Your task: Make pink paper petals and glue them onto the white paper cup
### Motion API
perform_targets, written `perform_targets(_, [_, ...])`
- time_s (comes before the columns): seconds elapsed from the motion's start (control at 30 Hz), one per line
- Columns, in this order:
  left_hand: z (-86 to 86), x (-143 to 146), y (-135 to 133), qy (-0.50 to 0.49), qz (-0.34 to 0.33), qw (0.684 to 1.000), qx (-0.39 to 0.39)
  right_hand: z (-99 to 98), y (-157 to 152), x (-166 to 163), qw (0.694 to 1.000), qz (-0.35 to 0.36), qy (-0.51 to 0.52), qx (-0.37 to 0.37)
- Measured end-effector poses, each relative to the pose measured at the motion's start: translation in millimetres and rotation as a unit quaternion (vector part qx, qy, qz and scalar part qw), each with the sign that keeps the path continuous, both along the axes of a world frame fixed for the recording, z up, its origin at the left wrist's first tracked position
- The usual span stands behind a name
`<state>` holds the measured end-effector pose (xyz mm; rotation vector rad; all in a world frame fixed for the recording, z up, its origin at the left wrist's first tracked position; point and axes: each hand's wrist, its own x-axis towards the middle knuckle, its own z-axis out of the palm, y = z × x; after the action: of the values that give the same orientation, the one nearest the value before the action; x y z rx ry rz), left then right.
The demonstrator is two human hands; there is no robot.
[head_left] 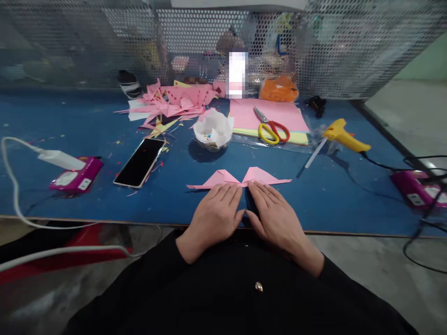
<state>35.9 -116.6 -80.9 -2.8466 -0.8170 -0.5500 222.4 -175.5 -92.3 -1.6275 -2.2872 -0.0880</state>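
A folded pink paper piece (240, 178) with two pointed wings lies on the blue table (87, 125) near its front edge. My left hand (216, 216) lies flat with fingers stretched out, fingertips pressing the paper's near left part. My right hand (274, 216) rests flat beside it, fingertips on the near right part. The thumbs of both hands almost meet in the middle. Neither hand grips anything.
A black phone (140, 162) lies left of the paper, with a magenta power strip (75, 177) and white cable further left. Behind are a white paper bowl (213, 130), pink scraps (171, 103), scissors (271, 126) on pink sheets (268, 116), and a yellow glue gun (344, 137).
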Motion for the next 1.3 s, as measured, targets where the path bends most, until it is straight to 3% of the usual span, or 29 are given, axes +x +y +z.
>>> perform_targets(0.17, [0.4, -16, -5, 0.018, 0.028, 0.999, 0.023, 2.1, -1, 0, 1.000, -0.006, -0.018, 0.004])
perform_targets(0.37, [4.9, -56, -10, 0.024, 0.082, 0.996, 0.030, 7.3, 0, -1, 0.999, -0.012, -0.032, 0.008])
perform_targets(0.53, [18.2, -74, -11, 0.038, 0.123, 0.991, 0.029, 7.7, 5, 1, 0.999, -0.008, -0.046, 0.024])
perform_targets(0.73, [33.5, -45, 6, 0.032, 0.129, 0.988, 0.079, 27.8, 35, 4, 0.984, 0.071, -0.165, 0.010])
perform_targets(0.87, [29.8, -11, 24, -0.017, 0.074, 0.995, 0.062, 32.2, 49, -1, 0.973, 0.098, -0.207, 0.031])
perform_targets(1.1, [22.8, 12, 42, -0.045, 0.008, 0.999, 0.004, 17.7, 58, 0, 0.970, 0.081, -0.204, 0.102])
perform_targets(1.3, [48.7, 19, 63, -0.118, 0.052, 0.992, 0.009, 52.2, 85, 10, 0.982, 0.011, -0.120, 0.144])
